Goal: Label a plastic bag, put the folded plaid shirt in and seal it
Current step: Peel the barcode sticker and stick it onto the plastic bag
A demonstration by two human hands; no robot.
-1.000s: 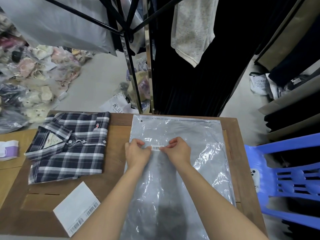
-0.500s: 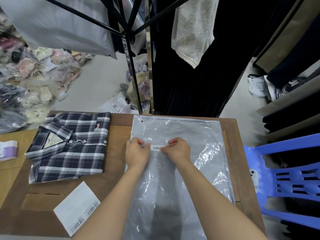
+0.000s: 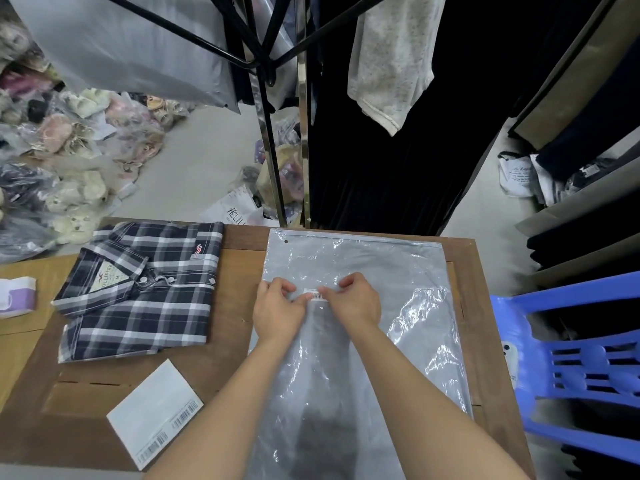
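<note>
A clear plastic bag (image 3: 381, 268) lies flat on the wooden table (image 3: 239, 282), its zip edge at the far side. A small white barcode label (image 3: 314, 295) sits on the bag's middle. My left hand (image 3: 278, 311) and my right hand (image 3: 355, 299) rest on the bag side by side, fingertips pressed on the two ends of the label. The folded plaid shirt (image 3: 138, 289), dark blue and white with its collar to the left, lies on the table left of the bag, clear of both hands.
A white sheet of barcode stickers (image 3: 152, 414) lies at the table's near left. A purple and white roll (image 3: 15, 297) sits at the left edge. A blue plastic chair (image 3: 571, 368) stands right of the table. A metal rack (image 3: 277, 140) and bagged goods stand beyond the table.
My hands have stayed on the label; the fingertips have closed in slightly over its ends. The shirt and the bag have not moved.
</note>
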